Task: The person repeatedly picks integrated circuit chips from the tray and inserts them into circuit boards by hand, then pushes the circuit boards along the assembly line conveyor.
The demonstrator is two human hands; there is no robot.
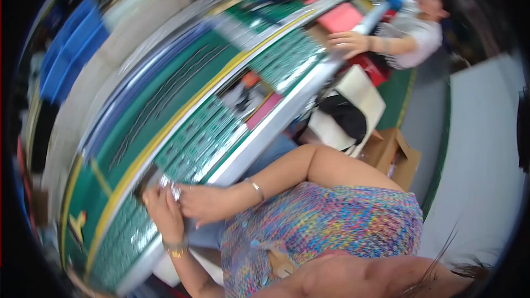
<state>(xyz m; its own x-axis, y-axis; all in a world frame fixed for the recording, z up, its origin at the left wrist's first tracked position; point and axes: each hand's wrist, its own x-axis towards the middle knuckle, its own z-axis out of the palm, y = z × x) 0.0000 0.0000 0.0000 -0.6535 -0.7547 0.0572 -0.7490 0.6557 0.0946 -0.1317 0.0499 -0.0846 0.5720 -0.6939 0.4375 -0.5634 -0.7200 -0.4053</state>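
My left hand (164, 212), with a gold watch on the wrist, and my right hand (205, 204), with a bracelet, meet at the near edge of the workbench. Their fingers are bent and pressed together around something small that I cannot make out; blur and the fingers hide it. Just past the fingertips is a blurred brownish patch (147, 179). Rows of green circuit boards (193, 138) lie beside my right hand, some with a shiny, film-like glare. More green circuit boards (128, 226) lie on the other side, next to my left hand.
A compartment (251, 96) with mixed small parts sits between board rows. Dark cables (165, 91) lie on the green strip beyond the yellow line. Blue bins (72, 49) stand far left. Another person (411, 33) works at upper right, near a white chair (353, 105) and a cardboard box (392, 157).
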